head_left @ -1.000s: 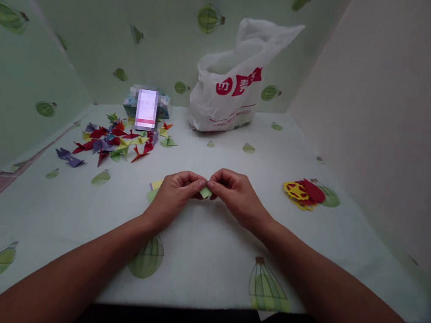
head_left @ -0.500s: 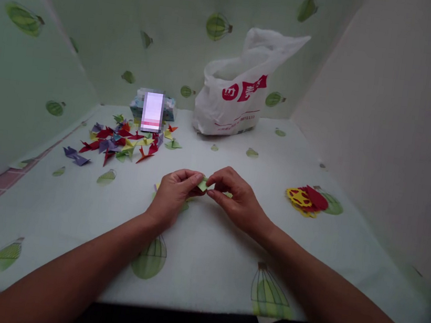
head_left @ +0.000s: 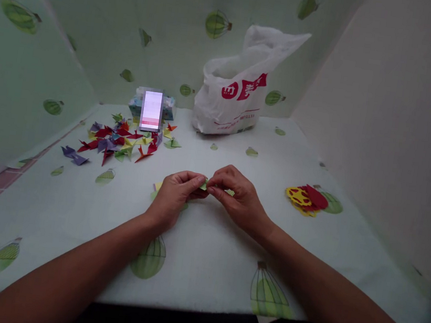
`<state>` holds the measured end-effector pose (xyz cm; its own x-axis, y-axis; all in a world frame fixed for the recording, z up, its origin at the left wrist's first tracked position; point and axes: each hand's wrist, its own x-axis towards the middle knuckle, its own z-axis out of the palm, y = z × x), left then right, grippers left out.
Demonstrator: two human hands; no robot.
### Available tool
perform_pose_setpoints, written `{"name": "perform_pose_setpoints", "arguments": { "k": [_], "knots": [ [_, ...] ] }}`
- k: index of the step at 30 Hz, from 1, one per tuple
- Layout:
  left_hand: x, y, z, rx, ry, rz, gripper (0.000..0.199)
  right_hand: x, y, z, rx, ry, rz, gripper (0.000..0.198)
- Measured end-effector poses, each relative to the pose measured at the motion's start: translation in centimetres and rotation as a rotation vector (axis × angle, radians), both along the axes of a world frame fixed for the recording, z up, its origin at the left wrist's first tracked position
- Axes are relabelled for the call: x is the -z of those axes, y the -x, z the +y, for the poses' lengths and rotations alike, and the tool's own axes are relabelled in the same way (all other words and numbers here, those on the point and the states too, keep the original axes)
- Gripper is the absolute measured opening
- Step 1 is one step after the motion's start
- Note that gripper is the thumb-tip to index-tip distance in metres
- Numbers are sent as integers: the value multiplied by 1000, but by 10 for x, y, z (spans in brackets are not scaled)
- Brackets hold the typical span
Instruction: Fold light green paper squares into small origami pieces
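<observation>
Between my two hands is a small piece of green folded paper (head_left: pixel 204 185), mostly covered by fingers. My left hand (head_left: pixel 180 191) pinches it with the thumb on top. My right hand (head_left: pixel 231 191) closes thumb and forefinger on its right edge. The fingertips of both hands nearly meet. Behind my left hand, some yellow and green paper (head_left: pixel 156 187) lies on the table, partly hidden by that hand. To the far left is a pile of folded paper cranes (head_left: pixel 117 140) in red, purple, yellow, green and orange.
A lit phone (head_left: pixel 152 109), blurred out, leans against a tissue box (head_left: pixel 171 108) behind the pile. At the back stands a white plastic bag (head_left: pixel 227 102) with red print. Red and yellow cut-out shapes (head_left: pixel 306 199) lie at right. A balloon-patterned cloth (head_left: pixel 202 265) covers the table.
My fingers have closed further over the green paper, so less of it shows. The right thumb and forefinger have come together at its edge. The view has shifted very slightly.
</observation>
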<state>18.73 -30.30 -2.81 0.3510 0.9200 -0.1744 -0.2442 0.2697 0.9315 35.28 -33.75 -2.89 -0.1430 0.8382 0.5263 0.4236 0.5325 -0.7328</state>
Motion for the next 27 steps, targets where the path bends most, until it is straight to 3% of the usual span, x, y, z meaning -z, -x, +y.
{"name": "perform_pose_setpoints", "arguments": {
  "k": [22, 27],
  "knots": [
    [-2, 2, -1, 82, -70, 41, 24, -2, 1, -3, 60, -20, -52, 11],
    [-1, 2, 0, 91, -72, 32, 24, -2, 0, -1, 60, 78, -7, 13]
  ]
}}
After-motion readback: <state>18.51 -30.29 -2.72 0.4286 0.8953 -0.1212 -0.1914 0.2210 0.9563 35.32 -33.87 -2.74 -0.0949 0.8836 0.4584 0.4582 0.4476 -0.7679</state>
